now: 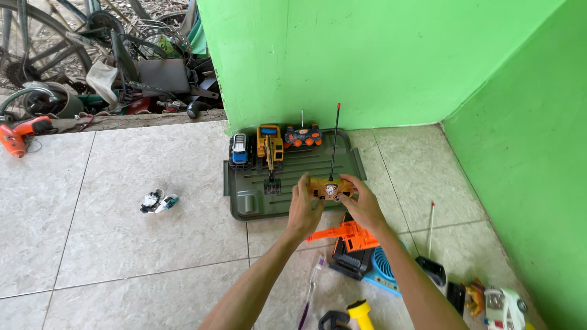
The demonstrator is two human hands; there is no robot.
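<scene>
Nearest the lens, at the bottom edge of the frame, lie one yellow-headed plastic tool (359, 311) and one purple-handled toothbrush (310, 292) on the pale tiled floor (122, 244). Two bare forearms rise from there toward the centre. Both hands are wrapped around one small orange plastic remote controller (330, 188) with a long thin black aerial tipped in red: the left hand (304, 208) grips its left end with the fingers curled over the top, the right hand (362, 205) grips its right end the same way. That controller is held just above the near edge of one dark grey-green ribbed plastic tray (293, 171) lying on the floor at the centre of the frame.

At the tray's far side, against the green wall (367, 61), stand three toys in a row: one blue and black toy truck (239, 150), one yellow toy excavator (269, 150) with its arm reaching down the tray, and one second orange and blue controller (303, 135).

Below the hands lie one orange plastic toy part (343, 235) and one blue round-grilled fan (384, 269). At lower right sit one black controller with a white aerial (431, 269) and one white toy car (505, 308). One small white and teal toy (158, 201) lies alone at left. One orange power drill (21, 134) lies at the upper left.
</scene>
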